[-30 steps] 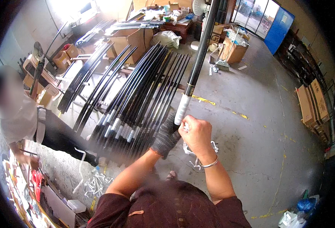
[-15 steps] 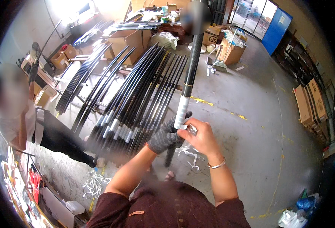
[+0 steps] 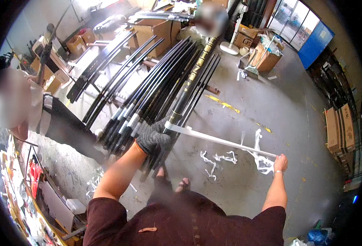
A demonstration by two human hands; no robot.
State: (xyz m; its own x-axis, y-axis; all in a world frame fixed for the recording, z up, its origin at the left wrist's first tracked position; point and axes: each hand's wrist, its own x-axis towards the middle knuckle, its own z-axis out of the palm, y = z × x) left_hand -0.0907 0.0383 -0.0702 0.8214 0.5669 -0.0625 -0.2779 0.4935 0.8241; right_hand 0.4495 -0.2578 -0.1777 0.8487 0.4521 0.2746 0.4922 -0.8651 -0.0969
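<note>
My left hand [image 3: 153, 137], in a dark grey knit glove, is closed around a long black pole [image 3: 188, 90] with gold lettering. The pole leans away from me, up and to the right. From its lower part a white tape strip [image 3: 222, 140] stretches taut to the right. My bare right hand [image 3: 280, 163], a bangle at its wrist, is closed on the far end of that strip. Loose crumpled tape [image 3: 264, 165] dangles beside the right hand. A narrow white band still circles the pole just above the glove.
Many black poles [image 3: 148, 90] lie side by side on racks at the left, several with white wrapped ends. Tape scraps [image 3: 209, 164] litter the grey floor. A co-worker [image 3: 37, 98] stands at left; another person [image 3: 210, 19] is beyond the pole. Cardboard boxes [image 3: 339, 127] stand right.
My right hand has swung away from the pole to the right, drawing the white tape off in a long strip. The pole has tilted, and its white wrapped section has shrunk.
</note>
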